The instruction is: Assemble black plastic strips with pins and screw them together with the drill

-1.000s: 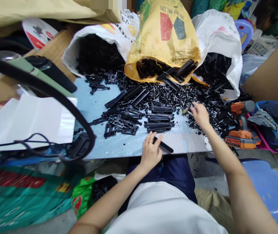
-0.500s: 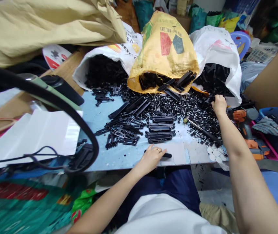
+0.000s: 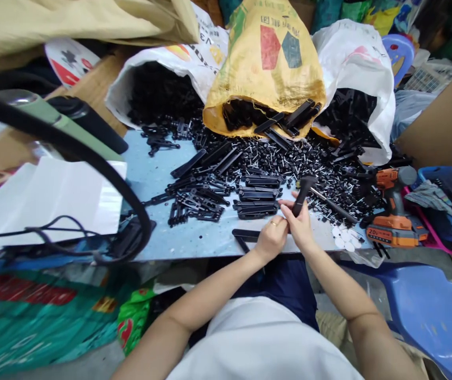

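Observation:
My right hand [image 3: 300,224] is closed around the lower end of a black plastic piece with a wider, T-like top [image 3: 305,186], which stands tilted above the table. Close against it, my left hand [image 3: 272,237] is curled shut. What its fingers hold is hidden. A black hinged plastic bar [image 3: 246,235] lies flat by the table's front edge, its right end running behind my left hand. Just beyond lies a stack of similar black bars [image 3: 257,208]. A hammer [image 3: 335,205] rests among loose pins to the right, its head covered by the black piece.
Behind stand a yellow sack [image 3: 273,63] and two white sacks [image 3: 162,58] [image 3: 382,105], all spilling black parts. Black linkage pieces [image 3: 198,203] lie left. An orange cordless drill [image 3: 396,211], white discs [image 3: 345,237] and a blue stool [image 3: 427,311] are right. A black cable [image 3: 131,195] arcs at left.
My right hand has come back from the right-hand white sack to the middle, now with a black piece in it. My left hand has moved slightly right and curled. The view has shifted downward.

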Demonstrator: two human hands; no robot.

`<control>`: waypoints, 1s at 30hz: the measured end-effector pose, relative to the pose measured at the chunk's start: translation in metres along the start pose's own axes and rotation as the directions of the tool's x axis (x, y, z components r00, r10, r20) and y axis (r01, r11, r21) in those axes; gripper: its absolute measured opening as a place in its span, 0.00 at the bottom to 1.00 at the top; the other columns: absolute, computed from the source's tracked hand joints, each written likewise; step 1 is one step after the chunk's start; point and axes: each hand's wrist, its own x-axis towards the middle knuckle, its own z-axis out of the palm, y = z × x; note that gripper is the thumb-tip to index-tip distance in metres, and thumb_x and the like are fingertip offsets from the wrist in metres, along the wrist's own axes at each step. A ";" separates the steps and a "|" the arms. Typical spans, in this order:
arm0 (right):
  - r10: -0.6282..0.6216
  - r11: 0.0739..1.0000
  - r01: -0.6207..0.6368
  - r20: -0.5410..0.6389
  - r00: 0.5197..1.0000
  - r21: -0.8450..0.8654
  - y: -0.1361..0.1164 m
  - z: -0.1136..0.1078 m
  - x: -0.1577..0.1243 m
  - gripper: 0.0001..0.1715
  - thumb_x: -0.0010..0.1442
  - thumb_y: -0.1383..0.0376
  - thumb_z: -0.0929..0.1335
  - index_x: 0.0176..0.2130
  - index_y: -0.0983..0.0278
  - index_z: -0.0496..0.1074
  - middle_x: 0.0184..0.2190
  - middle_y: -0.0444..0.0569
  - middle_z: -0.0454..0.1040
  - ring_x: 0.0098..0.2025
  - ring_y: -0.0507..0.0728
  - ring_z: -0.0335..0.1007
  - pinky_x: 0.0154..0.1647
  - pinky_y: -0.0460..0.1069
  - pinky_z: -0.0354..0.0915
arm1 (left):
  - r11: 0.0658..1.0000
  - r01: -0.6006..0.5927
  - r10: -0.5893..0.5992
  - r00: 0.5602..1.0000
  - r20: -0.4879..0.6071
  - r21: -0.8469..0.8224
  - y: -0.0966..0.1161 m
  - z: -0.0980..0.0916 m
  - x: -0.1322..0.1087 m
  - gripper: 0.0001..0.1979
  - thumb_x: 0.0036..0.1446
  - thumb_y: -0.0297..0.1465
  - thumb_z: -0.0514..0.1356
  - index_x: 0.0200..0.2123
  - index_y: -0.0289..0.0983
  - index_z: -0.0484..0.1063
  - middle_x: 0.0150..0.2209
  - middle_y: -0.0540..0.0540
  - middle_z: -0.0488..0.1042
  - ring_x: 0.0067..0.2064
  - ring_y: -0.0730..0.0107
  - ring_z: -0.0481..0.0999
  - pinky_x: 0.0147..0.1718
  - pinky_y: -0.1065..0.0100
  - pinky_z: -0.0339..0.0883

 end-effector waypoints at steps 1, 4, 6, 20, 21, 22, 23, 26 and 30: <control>0.043 0.998 -0.043 0.006 0.999 -0.047 0.005 0.000 0.000 0.26 0.52 0.47 0.64 0.44 0.61 0.60 0.32 0.46 0.71 0.34 0.51 0.68 0.37 0.47 0.66 | 0.999 -0.017 0.015 0.999 0.052 0.037 -0.001 0.000 -0.003 0.14 0.63 0.29 0.45 0.37 0.34 0.70 0.33 0.41 0.71 0.37 0.65 0.72 0.37 0.65 0.68; 0.062 0.938 -0.029 0.085 0.994 -0.345 0.012 -0.027 0.003 0.25 0.55 0.45 0.60 0.41 0.62 0.62 0.27 0.44 0.68 0.27 0.51 0.65 0.29 0.46 0.62 | 0.991 -0.095 0.055 0.931 0.360 0.095 -0.017 -0.013 -0.010 0.13 0.59 0.34 0.54 0.44 0.34 0.69 0.38 0.40 0.72 0.42 0.60 0.71 0.40 0.61 0.67; 0.062 0.801 0.150 0.330 0.942 -0.580 0.011 -0.052 0.003 0.24 0.56 0.45 0.60 0.40 0.61 0.64 0.26 0.44 0.68 0.27 0.51 0.64 0.28 0.45 0.58 | 0.987 -0.122 0.042 0.828 0.560 0.107 -0.029 -0.025 -0.010 0.13 0.57 0.33 0.57 0.44 0.35 0.69 0.37 0.42 0.72 0.42 0.60 0.71 0.41 0.61 0.66; 0.246 0.030 0.689 0.674 0.697 -0.724 0.011 -0.046 -0.039 0.24 0.63 0.51 0.53 0.42 0.61 0.68 0.34 0.50 0.71 0.35 0.53 0.65 0.31 0.47 0.46 | 0.989 -0.071 -0.030 0.761 0.648 0.129 -0.030 -0.042 -0.008 0.29 0.45 0.50 0.61 0.43 0.35 0.63 0.41 0.40 0.70 0.44 0.55 0.69 0.43 0.58 0.64; 0.205 0.015 0.689 0.676 0.707 -0.725 0.010 -0.046 -0.041 0.24 0.64 0.52 0.53 0.42 0.62 0.68 0.33 0.50 0.71 0.34 0.53 0.64 0.31 0.48 0.45 | 0.989 -0.070 -0.023 0.788 0.615 0.127 -0.031 -0.042 -0.010 0.29 0.44 0.49 0.62 0.43 0.35 0.63 0.41 0.40 0.70 0.44 0.55 0.70 0.42 0.58 0.64; 0.162 0.001 0.690 0.681 0.714 -0.724 0.009 -0.046 -0.043 0.24 0.64 0.52 0.53 0.42 0.62 0.68 0.32 0.50 0.71 0.33 0.53 0.63 0.31 0.48 0.44 | 0.990 -0.069 -0.014 0.814 0.580 0.121 -0.032 -0.041 -0.013 0.28 0.45 0.49 0.62 0.43 0.35 0.63 0.41 0.40 0.70 0.44 0.55 0.70 0.42 0.59 0.65; 0.122 -0.014 0.691 0.685 0.718 -0.722 0.007 -0.046 -0.044 0.23 0.64 0.53 0.53 0.42 0.62 0.68 0.31 0.50 0.70 0.33 0.53 0.62 0.31 0.48 0.43 | 0.991 -0.072 -0.001 0.837 0.547 0.113 -0.033 -0.040 -0.015 0.26 0.46 0.47 0.62 0.42 0.35 0.63 0.41 0.40 0.70 0.44 0.56 0.71 0.41 0.60 0.65; 0.034 -0.048 0.695 0.695 0.719 -0.717 0.003 -0.045 -0.044 0.20 0.64 0.56 0.55 0.42 0.62 0.69 0.29 0.50 0.70 0.32 0.53 0.60 0.31 0.49 0.42 | 0.991 -0.100 0.049 0.886 0.461 0.087 -0.037 -0.037 -0.022 0.20 0.51 0.43 0.60 0.40 0.35 0.64 0.38 0.42 0.71 0.41 0.59 0.73 0.38 0.63 0.66; -0.008 -0.043 0.757 0.758 0.653 -0.652 -0.001 -0.045 -0.036 0.19 0.65 0.57 0.55 0.41 0.62 0.69 0.29 0.50 0.69 0.32 0.53 0.59 0.31 0.49 0.41 | 0.989 -0.135 0.099 0.909 0.404 0.063 -0.042 -0.035 -0.029 0.18 0.52 0.43 0.59 0.38 0.35 0.65 0.35 0.43 0.72 0.38 0.62 0.74 0.36 0.64 0.67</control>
